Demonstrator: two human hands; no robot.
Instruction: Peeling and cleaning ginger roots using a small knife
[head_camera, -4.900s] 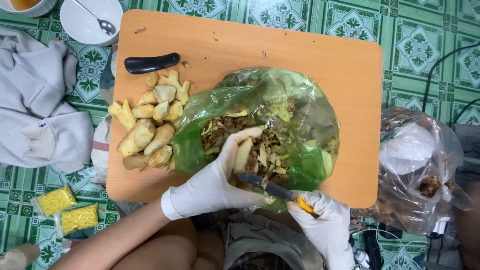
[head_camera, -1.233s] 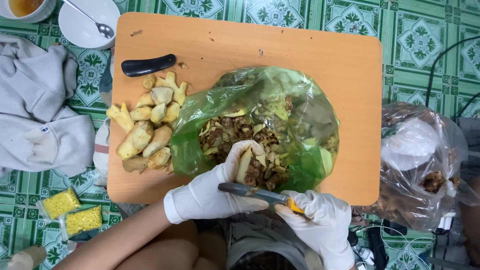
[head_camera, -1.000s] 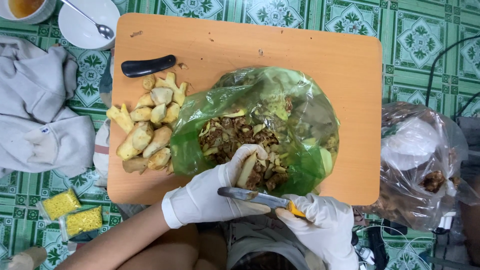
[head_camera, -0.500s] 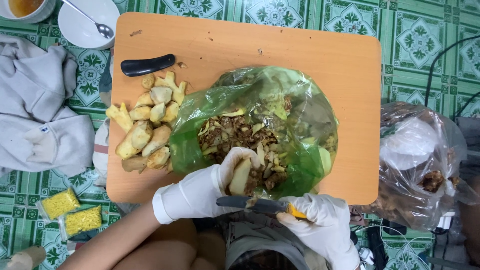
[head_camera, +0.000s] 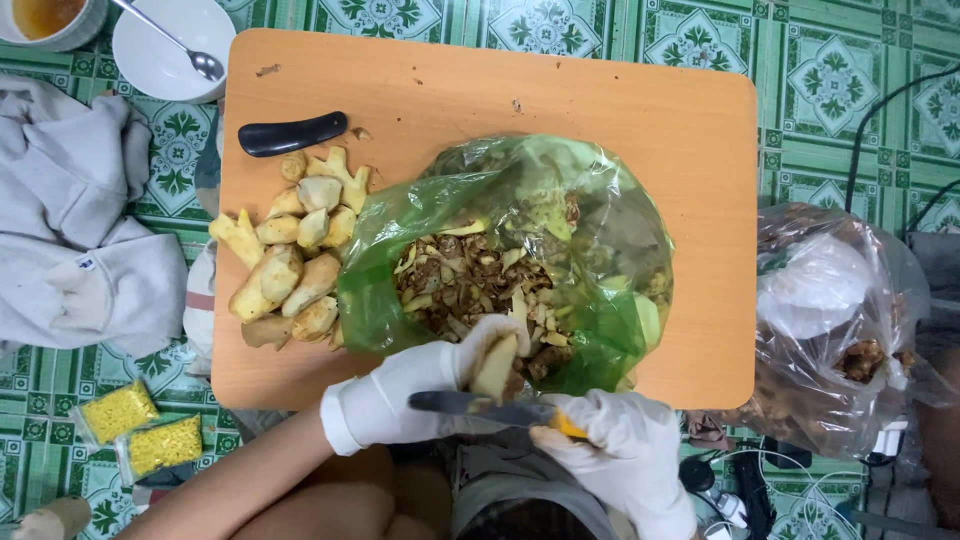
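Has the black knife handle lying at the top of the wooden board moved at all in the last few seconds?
No. The black handle lies in the same spot above the peeled pieces on the board.

Off to my left a grey cloth (head_camera: 80, 240) lies crumpled on the green patterned floor (head_camera: 860, 80). Above it a white bowl (head_camera: 160, 60) holds a spoon (head_camera: 180, 50). Two yellow packets (head_camera: 140, 430) lie nearer me, and a clear bag (head_camera: 840, 330) sits on my right.
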